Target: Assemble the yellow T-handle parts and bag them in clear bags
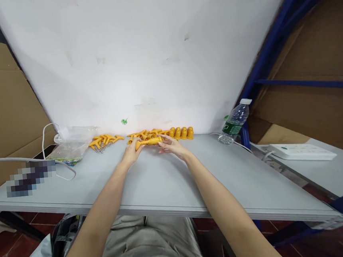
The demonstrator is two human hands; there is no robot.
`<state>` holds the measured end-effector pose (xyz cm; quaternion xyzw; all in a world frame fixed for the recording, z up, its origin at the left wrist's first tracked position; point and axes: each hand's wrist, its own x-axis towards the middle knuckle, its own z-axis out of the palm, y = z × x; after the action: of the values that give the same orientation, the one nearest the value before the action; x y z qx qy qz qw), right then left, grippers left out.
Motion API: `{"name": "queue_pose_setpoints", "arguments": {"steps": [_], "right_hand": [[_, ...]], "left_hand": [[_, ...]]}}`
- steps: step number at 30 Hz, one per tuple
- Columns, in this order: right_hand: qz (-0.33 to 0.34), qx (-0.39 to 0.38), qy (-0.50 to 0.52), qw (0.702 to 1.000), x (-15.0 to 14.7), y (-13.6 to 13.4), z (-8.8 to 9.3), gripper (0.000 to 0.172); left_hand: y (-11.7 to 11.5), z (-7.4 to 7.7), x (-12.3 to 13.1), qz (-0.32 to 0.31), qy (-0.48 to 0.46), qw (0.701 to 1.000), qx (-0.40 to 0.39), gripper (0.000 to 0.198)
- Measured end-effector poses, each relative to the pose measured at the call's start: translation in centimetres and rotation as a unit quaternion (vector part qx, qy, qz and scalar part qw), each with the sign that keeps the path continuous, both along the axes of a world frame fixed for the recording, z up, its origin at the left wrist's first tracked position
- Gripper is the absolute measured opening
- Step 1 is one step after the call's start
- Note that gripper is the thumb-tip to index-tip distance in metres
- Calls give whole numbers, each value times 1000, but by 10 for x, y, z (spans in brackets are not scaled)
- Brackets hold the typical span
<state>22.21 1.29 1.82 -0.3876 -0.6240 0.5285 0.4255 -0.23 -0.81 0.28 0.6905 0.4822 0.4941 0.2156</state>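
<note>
Held over a grey table (164,181), between a left hand (130,153) pinching one end thumb-to-fingers and a right hand (175,145) curled at the other, impossible to tell if closed: a yellow columnar piece (152,141). Probably light, stiff and slick like moulded plastic, best taken around the narrow ridged neck beside the left thumb rather than by the smoother barrel; just right of the grip, smaller domed yellow pieces (184,133) in a row.

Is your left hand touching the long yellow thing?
Touching. The head view shows the left hand with thumb and fingers around the left end of the long yellow thing.
</note>
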Motion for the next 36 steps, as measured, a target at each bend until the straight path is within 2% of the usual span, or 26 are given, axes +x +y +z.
{"name": "queue_pose_setpoints", "arguments": {"steps": [2, 4, 7, 9, 12, 16, 19, 24, 30, 36], "right_hand": [[2, -2, 2, 1000, 1, -1, 0, 66], [-13, -1, -7, 1000, 0, -1, 0, 60], [-39, 2, -16, 999, -6, -1, 0, 51], [-60, -2, -22, 998, -10, 0, -1, 53], [-77, -20, -36, 996, -11, 0, -1, 57], [-28, -36, -8, 999, -4, -4, 4, 45], [7, -28, 29, 999, 0, -6, 7, 56], [-33, -17, 15, 999, -6, -5, 6, 43], [-71, -15, 0, 997, -17, -7, 5, 55], [-97, -48, 1, 994, -23, -12, 9, 52]], "left_hand": [[1, -1, 0, 8, 43, 999, 0, 18], [2, -2, 0, 15, 82, 996, 7, 19], [3, -3, 0, 24, 111, 993, 19, 19], [3, -3, 1, 25, 119, 992, 22, 19], [3, -3, 1, 20, 121, 992, 27, 20], [3, -3, 0, 20, 115, 993, 28, 20], [3, -3, -1, 22, 112, 993, 33, 20], [4, -5, -1, 22, 110, 993, 36, 20], [5, -7, 0, 20, 105, 994, 34, 20], [5, -7, -1, 21, 118, 992, 35, 21]]}}
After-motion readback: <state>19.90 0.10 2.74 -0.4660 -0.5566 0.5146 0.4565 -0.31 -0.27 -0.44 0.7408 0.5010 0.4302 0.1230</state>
